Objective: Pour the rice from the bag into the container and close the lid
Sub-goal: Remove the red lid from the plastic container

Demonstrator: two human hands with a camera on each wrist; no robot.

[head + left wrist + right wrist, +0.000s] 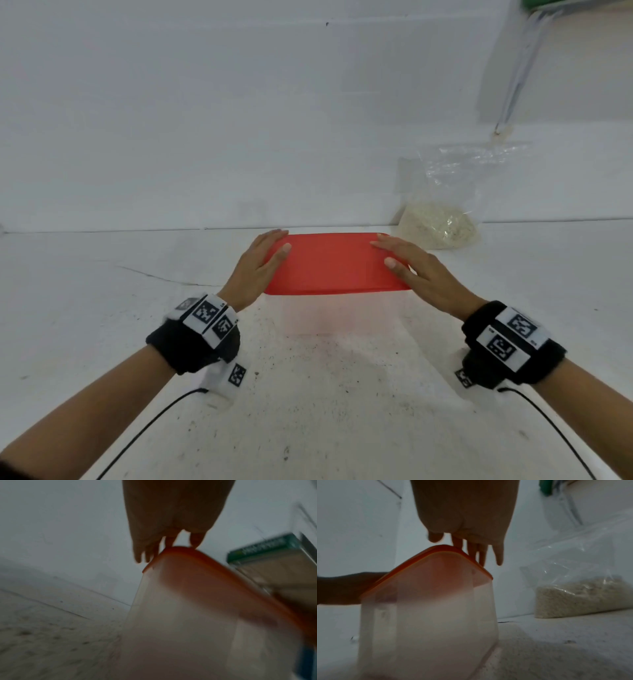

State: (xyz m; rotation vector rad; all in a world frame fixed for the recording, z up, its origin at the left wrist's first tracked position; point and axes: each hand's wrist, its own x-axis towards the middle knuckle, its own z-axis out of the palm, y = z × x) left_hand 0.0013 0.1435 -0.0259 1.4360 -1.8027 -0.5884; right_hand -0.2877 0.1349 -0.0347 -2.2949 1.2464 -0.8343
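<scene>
Pretty much at square one here: red lid point(334, 262) sitting on the clear container point(428, 615) mid-table, nothing visible inside, and all the rice point(440, 224) over in the plastic bag point(455, 185) at the far right against the wall. Left hand point(258, 269) and right hand point(416, 267) laid flat with straight fingers on the lid's two ends, gripping nothing. Still to go, by the looks of it: lid off, bag over, pour, lid back on.

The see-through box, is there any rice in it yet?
Empty. In the right wrist view the container shows clear walls and nothing inside; the rice sits in the bag beside it.
</scene>
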